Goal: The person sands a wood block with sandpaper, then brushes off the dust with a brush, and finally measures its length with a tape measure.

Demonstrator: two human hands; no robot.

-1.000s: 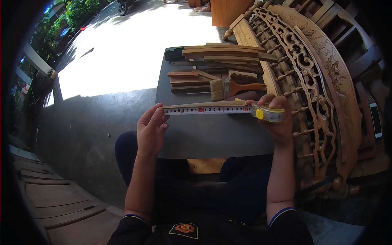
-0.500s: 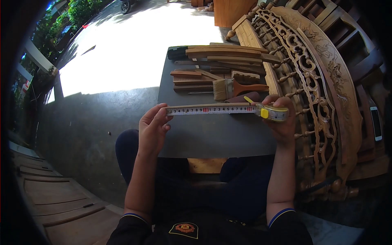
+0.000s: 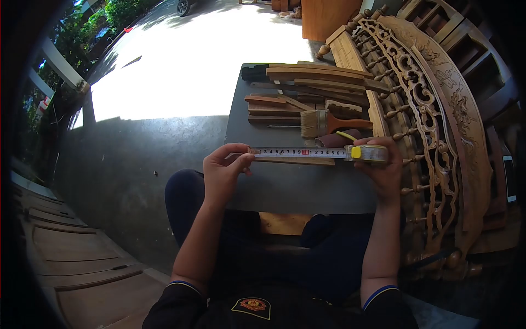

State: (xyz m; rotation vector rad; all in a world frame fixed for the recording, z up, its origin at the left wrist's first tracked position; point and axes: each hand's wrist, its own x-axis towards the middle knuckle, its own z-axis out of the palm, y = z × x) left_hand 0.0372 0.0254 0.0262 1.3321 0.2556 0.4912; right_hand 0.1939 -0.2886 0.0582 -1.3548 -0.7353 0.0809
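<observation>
Between my hands a white tape measure blade (image 3: 285,152) is stretched out, with its numbers facing up. The fingers of my left hand (image 3: 226,167) pinch the blade's free end. A thin wooden strip (image 3: 298,161) runs just under the blade, its left end at the same fingers. Wrapped round the clear and yellow tape measure case (image 3: 370,153) is my right hand (image 3: 386,164). Just beyond the case lie a paintbrush (image 3: 334,123) with a wooden handle and a brown roll (image 3: 334,139), perhaps sandpaper.
Several wooden pieces (image 3: 318,74) lie across the far part of the grey table (image 3: 307,189). Carved wooden furniture (image 3: 422,104) stands close along the right side, with a phone (image 3: 509,178) beyond it. Wooden panels (image 3: 71,247) lie at the lower left.
Less blade is out of the case now, and my hands are closer together. The wooden strip has gone from the blade's far side to its near side. The head view has shifted slightly.
</observation>
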